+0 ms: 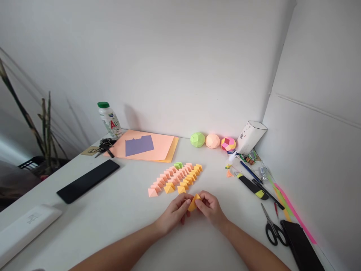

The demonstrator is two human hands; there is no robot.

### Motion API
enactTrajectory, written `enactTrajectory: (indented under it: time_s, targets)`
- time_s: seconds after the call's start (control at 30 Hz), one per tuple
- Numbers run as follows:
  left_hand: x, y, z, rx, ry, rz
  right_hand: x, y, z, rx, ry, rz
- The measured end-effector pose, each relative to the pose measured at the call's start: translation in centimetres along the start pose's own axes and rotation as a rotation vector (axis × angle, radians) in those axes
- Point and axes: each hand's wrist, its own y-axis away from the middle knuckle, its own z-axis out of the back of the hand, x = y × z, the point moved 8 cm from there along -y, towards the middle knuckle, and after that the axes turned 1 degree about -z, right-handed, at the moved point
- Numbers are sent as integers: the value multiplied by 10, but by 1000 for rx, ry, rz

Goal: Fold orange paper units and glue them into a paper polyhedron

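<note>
Between my two hands is a small piece of folded orange paper [194, 203]. My left hand [175, 211] pinches its left side with thumb and fingers. On the other side, my right hand [210, 207] grips it, the thumb lying on its front. Just beyond my hands stand rows of folded paper pyramids: peach ones [164, 177], orange ones [194, 174] and a few green ones [178, 165]. The underside of the held paper is hidden by my fingers.
Peach paper sheets [162, 141] lie at the back left near a white bottle [111, 119]. Paper balls [197, 139] line the wall. To the right are a glue bottle [230, 161], a utility knife [251, 185], scissors [270, 226] and a black phone [301, 244]. A black slab [88, 180] sits left.
</note>
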Motion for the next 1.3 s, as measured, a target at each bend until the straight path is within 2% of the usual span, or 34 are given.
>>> enactTrajectory:
  time_s: [0.37,0.53,0.73,1.03,1.17,1.3]
  targets:
    - [3,-3,-1,61,131,47,-13,-2,1,17,-13,-87]
    - [4,-4,-3,96,108,15,-13,-1,-1,35,-34,-56]
    - [9,-5,3,27,116,-17,-15,-1,0,46,-56,-95]
    - [7,-5,0,16,165,-137,-8,0,-5,120,-73,-106]
    - [12,-4,-1,47,121,-119,-8,-1,-4,112,-86,-109]
    - [13,-2,1,24,42,-88,-6,0,-3,126,-86,-103]
